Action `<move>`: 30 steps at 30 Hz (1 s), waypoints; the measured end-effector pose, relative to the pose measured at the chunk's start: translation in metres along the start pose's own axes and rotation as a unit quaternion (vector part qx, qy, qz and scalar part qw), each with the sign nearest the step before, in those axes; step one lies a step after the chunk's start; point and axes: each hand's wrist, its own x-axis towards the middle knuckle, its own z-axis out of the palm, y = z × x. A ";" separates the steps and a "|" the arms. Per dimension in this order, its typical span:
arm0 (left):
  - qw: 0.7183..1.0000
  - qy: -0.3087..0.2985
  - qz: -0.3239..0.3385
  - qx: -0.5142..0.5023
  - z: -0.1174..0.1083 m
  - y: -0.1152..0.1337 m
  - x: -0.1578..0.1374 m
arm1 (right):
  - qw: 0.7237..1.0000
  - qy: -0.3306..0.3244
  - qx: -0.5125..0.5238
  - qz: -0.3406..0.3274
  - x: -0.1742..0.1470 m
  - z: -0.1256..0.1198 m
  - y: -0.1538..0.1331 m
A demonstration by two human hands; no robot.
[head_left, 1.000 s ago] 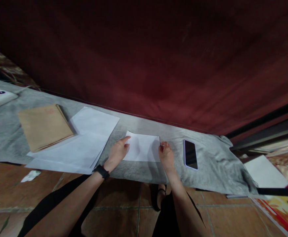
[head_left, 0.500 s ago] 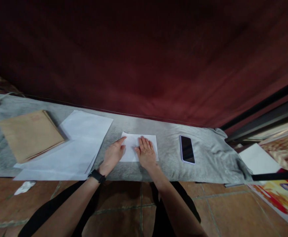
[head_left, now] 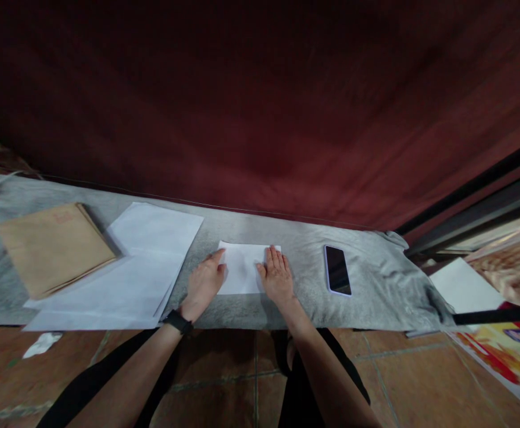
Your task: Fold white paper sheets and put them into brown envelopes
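A small folded sheet of white paper [head_left: 242,270] lies on the grey cloth in front of me. My left hand [head_left: 205,279] rests at its left edge, thumb and forefinger on the paper, the hand open and wearing a black watch at the wrist. Flat across the paper's right edge lies my right hand [head_left: 278,274], its fingers stretched out and pointing away from me. It covers most of that edge.
Larger white sheets [head_left: 153,238] lie to the left, partly beneath brown envelopes [head_left: 54,246]. A phone [head_left: 337,270] lies to the right on the grey cloth [head_left: 304,235]. A dark red cloth [head_left: 260,119] hangs behind. Crumpled white paper [head_left: 42,344] is on the tiled floor.
My right hand has slid right across the paper, from its middle to its right edge. The left hand has stayed at the left edge.
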 end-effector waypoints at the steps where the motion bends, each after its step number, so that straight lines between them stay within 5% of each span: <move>1: 0.999 0.032 0.012 0.020 0.002 0.003 -0.002 | 1.000 -0.001 -0.001 0.001 0.000 0.000 0.000; 5: 0.983 0.129 0.128 0.034 0.022 0.024 -0.008 | 1.000 -0.009 -0.009 0.003 0.000 -0.002 -0.002; 9: 0.967 0.093 0.236 0.017 0.052 0.045 -0.010 | 1.000 -0.026 -0.016 0.003 0.000 -0.004 -0.003; 17: 0.979 0.064 0.192 0.021 0.071 0.053 -0.007 | 0.999 -0.036 -0.007 0.001 0.000 -0.006 -0.003; 30: 0.985 0.080 0.140 0.060 0.053 0.017 -0.007 | 1.000 -0.004 0.023 0.000 -0.001 -0.003 0.001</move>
